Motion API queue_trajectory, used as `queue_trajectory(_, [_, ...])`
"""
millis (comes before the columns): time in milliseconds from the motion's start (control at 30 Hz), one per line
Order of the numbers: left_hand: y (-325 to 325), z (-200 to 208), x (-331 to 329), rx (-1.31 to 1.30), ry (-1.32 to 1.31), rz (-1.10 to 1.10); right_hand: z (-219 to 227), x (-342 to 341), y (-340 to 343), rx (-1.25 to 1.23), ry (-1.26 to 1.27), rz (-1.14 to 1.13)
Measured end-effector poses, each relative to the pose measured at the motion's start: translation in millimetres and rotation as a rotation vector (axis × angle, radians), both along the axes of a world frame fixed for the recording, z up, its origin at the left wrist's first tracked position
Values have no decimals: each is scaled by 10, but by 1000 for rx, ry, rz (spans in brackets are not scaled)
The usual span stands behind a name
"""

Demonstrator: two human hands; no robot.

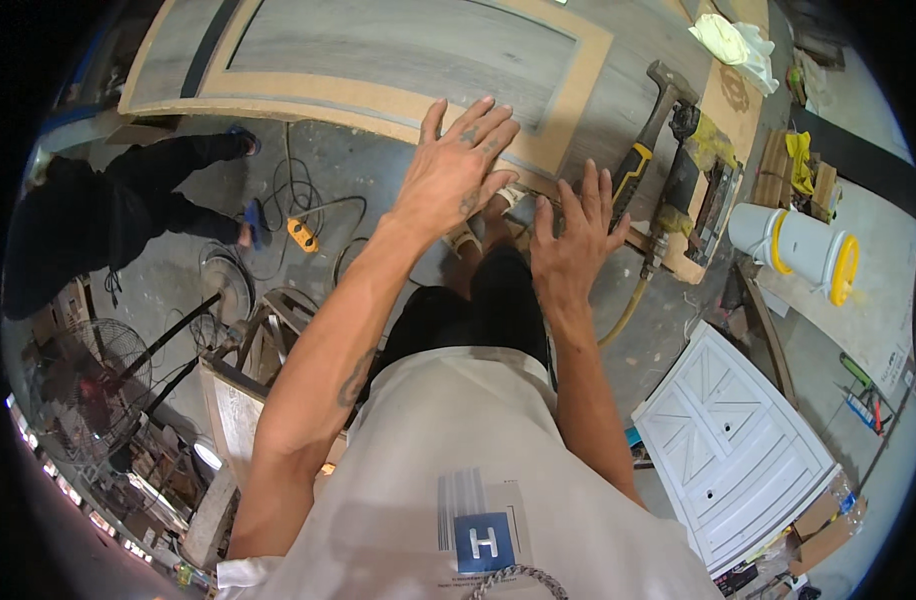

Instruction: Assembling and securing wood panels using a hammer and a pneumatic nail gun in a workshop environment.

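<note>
A large wooden door panel (378,100), grey with pale tan strips framing a recess, lies in front of me. My left hand (463,160) is over its near edge, palm down, fingers stretched out and holding nothing; whether it touches the panel I cannot tell. Lower and to the right, my right hand (576,240) spreads its fingers by the panel's near edge, also with nothing in it. Just beyond that hand lies a hammer (646,138) with a black and yellow handle. Beside the hammer rests a yellow and black nail gun (686,180) with a yellow hose attached.
Crumpled white plastic (736,48) sits at the far right. White buckets (803,250) with yellow rims and a white panelled door (728,440) are to the right. At left stand a person in dark clothes (148,190), an orange power strip (303,234) with cords, and a fan (103,375).
</note>
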State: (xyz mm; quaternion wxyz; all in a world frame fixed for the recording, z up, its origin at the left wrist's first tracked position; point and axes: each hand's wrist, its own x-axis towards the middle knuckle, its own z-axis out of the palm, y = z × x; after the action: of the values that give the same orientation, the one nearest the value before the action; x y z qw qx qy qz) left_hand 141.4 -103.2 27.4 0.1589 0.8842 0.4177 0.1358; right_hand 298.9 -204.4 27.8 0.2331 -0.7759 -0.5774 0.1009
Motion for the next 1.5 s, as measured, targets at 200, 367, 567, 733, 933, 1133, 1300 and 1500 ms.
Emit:
queue_trajectory(200, [18,-22,-1,-44,-28,-4,22,6,25,-45,65,-29])
queue_trajectory(367, [11,33,3,-67,-9,23,24,-14,77,-30,84,-59])
queue_trajectory(567, [-23,-9,51,-56,35,-34,80,83,4,-95,36,-35])
queue_trajectory(733, [127,343,-248,-74,-232,244,220,120,-34,-145,50,29])
queue_trajectory(933, [611,32,-1403,-36,-897,1161,547,15,147,-125,483,-53])
queue_trajectory(1133, [1146,17,-2087,-211,-1202,1371,554,-56,255,-179,491,9])
queue_trajectory(1300, [1312,29,-2255,-307,-1347,1304,394,-23,268,-193,496,-81])
queue_trajectory(1500, [1325,67,-2361,-383,-1493,1237,258,-114,379,-89,669,-253])
